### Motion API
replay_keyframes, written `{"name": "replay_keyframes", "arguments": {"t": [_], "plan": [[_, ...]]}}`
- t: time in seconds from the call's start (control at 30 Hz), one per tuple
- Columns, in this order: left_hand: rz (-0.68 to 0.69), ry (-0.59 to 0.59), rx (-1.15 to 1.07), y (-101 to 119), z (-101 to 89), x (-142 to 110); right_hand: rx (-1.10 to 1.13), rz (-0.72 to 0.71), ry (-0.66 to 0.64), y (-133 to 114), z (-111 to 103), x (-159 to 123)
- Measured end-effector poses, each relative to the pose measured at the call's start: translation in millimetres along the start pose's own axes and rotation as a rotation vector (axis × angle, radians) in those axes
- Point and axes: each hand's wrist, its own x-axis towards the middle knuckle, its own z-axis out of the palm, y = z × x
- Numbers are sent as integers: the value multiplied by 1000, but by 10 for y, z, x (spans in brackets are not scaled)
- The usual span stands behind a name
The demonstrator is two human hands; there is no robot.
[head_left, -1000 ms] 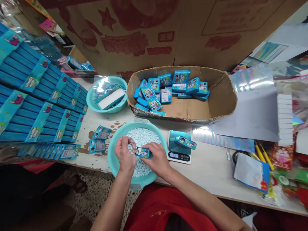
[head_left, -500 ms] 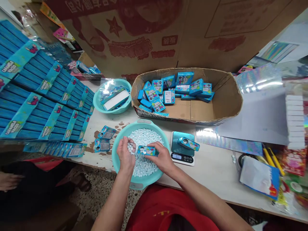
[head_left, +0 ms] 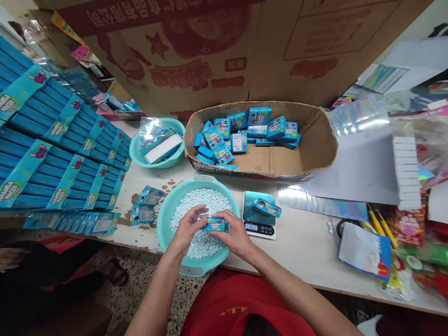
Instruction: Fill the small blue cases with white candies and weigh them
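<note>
Over a turquoise basin (head_left: pixel 164 219) heaped with small pale candies (head_left: pixel 206 199), both of my hands are on a small blue candy box (head_left: pixel 216 225), lying flat with its label up. My right hand (head_left: pixel 235 233) grips the box's right end between thumb and fingers. At the left end, my left hand (head_left: pixel 187 229) has its thumb and fingertips closed on the box edge, hiding the opening there. Whether candies remain inside that hand I cannot see. To the right, a digital scale (head_left: pixel 250 212) carries another blue candy box (head_left: pixel 267 208) with a round window.
Behind the basin stands a cut-down carton (head_left: pixel 308 161) with several blue boxes. A smaller turquoise bowl (head_left: pixel 132 151) holds packaging. Stacked blue display packs (head_left: pixel 59 172) fill the left. Two flat boxes (head_left: pixel 143 213) lie beside the basin. Another person's hand (head_left: pixel 12 259) shows at lower left.
My left hand, earlier cupping candies beside the box, has moved right onto the box's left end. The box's round opening, visible before, is now covered. The camera view has shifted slightly.
</note>
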Motion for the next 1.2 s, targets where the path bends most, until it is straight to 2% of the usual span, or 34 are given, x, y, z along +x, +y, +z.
{"name": "replay_keyframes", "arguments": {"t": [0.1,0.2,0.27,0.33,0.43,0.53,0.6,0.67,0.8,0.9,1.03,1.07,1.13,1.2], "plan": [[36,-42,79,61,32,-10,36,10,37,-50,-110,-105],[168,-75,249,101,144,-46,40,55,95,-84,-159,-185],[285,-28,362,121,224,-72,36,74,139,-107,-178,-217],[380,80,444,115,255,-72,36,75,163,-143,-237,-267],[427,183,601,12,148,9,21,86,180,-216,-485,-465],[399,149,865,-191,-55,133,-79,154,308,-194,-907,-812],[334,93,927,-325,-134,187,-133,254,488,-37,-1204,-1044],[277,57,893,-414,-123,209,-150,372,665,249,-1447,-1210],[192,11,834,-442,48,232,-153,463,882,885,-1696,-1329],[152,-4,825,-422,113,248,-252,375,909,999,-1724,-1336],[159,79,807,-418,97,226,-721,57,835,686,-1587,-1221],[160,108,781,-420,99,216,-734,-7,806,620,-1516,-1143],[171,161,712,-425,126,202,-579,-31,723,587,-1349,-928],[197,192,644,-436,176,200,-380,91,623,679,-1200,-674]]}}
